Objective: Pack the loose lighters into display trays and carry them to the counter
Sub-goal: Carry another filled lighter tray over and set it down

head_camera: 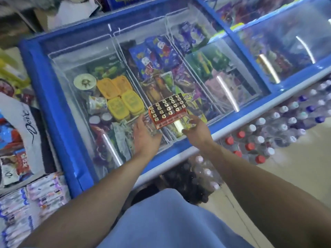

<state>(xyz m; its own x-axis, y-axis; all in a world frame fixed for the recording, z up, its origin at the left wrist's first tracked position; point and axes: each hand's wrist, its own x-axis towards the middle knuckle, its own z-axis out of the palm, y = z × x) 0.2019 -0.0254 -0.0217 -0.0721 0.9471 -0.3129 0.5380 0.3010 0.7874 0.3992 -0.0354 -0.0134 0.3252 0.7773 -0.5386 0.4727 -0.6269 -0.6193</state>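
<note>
An orange-red display tray [162, 122] packed with several black, metal-capped lighters [169, 106] rests tilted on the glass lid of a blue chest freezer [53, 108]. My left hand [146, 136] is just left of and below the tray, palm up and fingers straight, with the fingertips near the tray's lower left corner. My right hand [196, 129] hovers at the tray's right side with loosely curled fingers that hold nothing. Neither hand clearly touches the tray.
Ice-cream packs and yellow tubs [120, 97] lie under the sliding glass. Shrink-wrapped water bottles [268, 138] are stacked against the freezer's front at the right. Snack packets and a white bag [26, 133] crowd the left. Bare floor [295, 169] shows at the right.
</note>
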